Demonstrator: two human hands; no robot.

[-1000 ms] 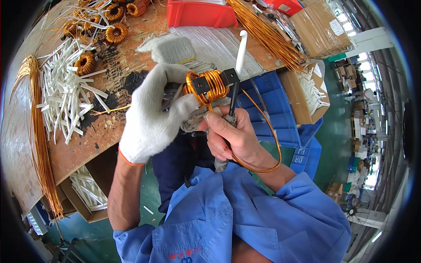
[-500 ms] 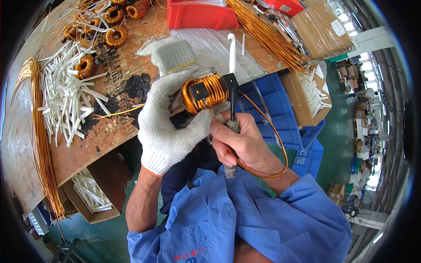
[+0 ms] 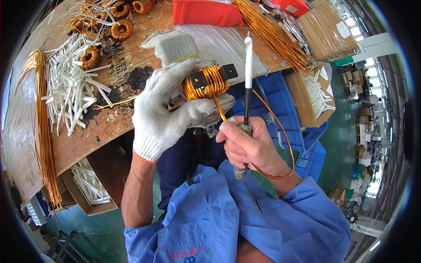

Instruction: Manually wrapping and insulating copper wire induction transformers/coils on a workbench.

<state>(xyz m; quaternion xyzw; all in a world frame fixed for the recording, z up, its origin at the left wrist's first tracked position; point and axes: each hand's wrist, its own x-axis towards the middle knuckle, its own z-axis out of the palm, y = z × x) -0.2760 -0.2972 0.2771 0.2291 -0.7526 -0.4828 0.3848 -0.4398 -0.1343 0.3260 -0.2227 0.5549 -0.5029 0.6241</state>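
Note:
My left hand (image 3: 160, 107), in a white knitted glove, grips a toroidal coil (image 3: 209, 83) wound with copper wire, thumb below and fingers above. Two black square blocks (image 3: 228, 71) with holes stick out of the coil. My bare right hand (image 3: 253, 147) is closed round the taped handle of a hook tool (image 3: 248, 65) with a black shaft and white upper end, held upright right of the coil. Between its thumb and fingers it also pinches a copper wire (image 3: 220, 108) running straight down from the coil. A loop of that wire (image 3: 287, 138) bows out past my right wrist.
A padded grey block (image 3: 177, 47) sits on the worn bench beyond the coil. White strips (image 3: 66, 83), finished coils (image 3: 121, 30) and copper wire bundles (image 3: 42, 131) lie at left; another bundle (image 3: 272, 33) lies far right. Red bins (image 3: 206, 13), blue crates (image 3: 276, 105) and a carton (image 3: 309, 98) stand around.
My right hand has drawn away from the coil, rightward and slightly down, with the hook tool. A straight stretch of wire now shows between coil and fingers. The whole view has shifted a little.

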